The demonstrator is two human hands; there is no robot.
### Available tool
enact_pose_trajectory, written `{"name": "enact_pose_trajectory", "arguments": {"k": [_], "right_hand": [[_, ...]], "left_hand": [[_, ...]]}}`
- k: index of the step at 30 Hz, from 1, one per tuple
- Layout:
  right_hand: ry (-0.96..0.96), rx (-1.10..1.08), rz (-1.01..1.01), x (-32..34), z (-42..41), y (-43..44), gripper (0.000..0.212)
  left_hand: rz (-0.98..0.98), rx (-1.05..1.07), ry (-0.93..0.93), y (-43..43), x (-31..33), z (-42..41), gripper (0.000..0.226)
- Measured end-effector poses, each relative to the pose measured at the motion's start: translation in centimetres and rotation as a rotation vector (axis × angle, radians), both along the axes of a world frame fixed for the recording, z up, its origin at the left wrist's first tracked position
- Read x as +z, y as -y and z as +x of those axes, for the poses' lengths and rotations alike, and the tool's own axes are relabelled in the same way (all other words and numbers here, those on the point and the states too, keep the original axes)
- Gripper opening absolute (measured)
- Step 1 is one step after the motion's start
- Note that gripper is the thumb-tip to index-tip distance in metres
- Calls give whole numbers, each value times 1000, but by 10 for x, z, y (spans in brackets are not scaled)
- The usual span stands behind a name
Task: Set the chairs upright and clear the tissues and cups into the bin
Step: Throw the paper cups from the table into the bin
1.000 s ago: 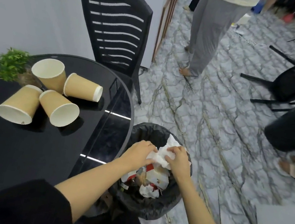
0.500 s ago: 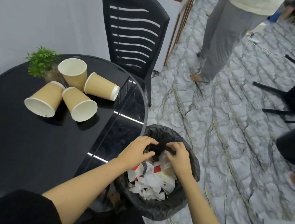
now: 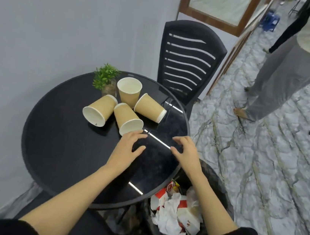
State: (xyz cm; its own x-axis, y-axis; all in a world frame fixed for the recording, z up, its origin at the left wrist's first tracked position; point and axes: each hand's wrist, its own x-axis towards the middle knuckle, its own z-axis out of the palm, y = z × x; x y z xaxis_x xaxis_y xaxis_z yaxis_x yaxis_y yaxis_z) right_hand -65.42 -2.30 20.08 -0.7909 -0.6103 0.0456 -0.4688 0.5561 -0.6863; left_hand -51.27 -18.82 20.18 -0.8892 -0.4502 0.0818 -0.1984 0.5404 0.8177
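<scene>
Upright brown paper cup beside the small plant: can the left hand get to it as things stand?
Probably not directly. The upright brown paper cup stands behind the tipped brown paper cup lying just ahead of the open left hand; reaching over that one looks feasible.

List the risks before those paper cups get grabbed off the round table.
1. Three cups lie on their sides; the nearest cup by the left hand may roll away if nudged.
2. The upright cup touches the small plant; a sweep could topple either.
3. The bin sits partly under the table edge and already looks full, so dropped cups may bounce out.
</scene>
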Motion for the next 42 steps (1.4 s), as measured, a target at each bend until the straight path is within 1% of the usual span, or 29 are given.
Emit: {"name": "enact_pose_trajectory", "arguments": {"k": [4,8,12,16,20,22,24,27,31,34,38,42], "right_hand": [[-23,50,-39,5,-16,34,32],[-29,84,-65,6,-37,65,37],[-48,97,-64,3,-60,92,43],[-2,153,-101,-4,-81,112,47],[16,201,-55,-21,-95,123,60],[45,211,-41,-26,-97,128,69],[93,222,-67,-29,-96,131,73],[140,222,-127,-30,-89,130,74],[118,166,-141,-31,-77,121,72],[126,101,-173,-29,-69,107,70],[112,23,-208,-24,-55,81,69],[64,-69,-227,-19,-39,36,69]], "left_hand": [[-43,119,-33,28,-1,-1,37],[-29,194,-23,49,-6,-7,40],[48,215,-16,64,-9,-15,43],[90,209,-11,73,-13,-27,47],[168,195,-1,76,-19,-36,48],[165,184,-2,78,-23,-39,46],[156,181,-8,79,-25,-40,43],[170,194,-40,78,-23,-38,39],[181,264,-106,70,-19,-33,32],[243,286,-161,63,-13,-30,27],[291,257,-171,50,-4,-28,25],[307,165,-165,27,1,-30,27]]}}
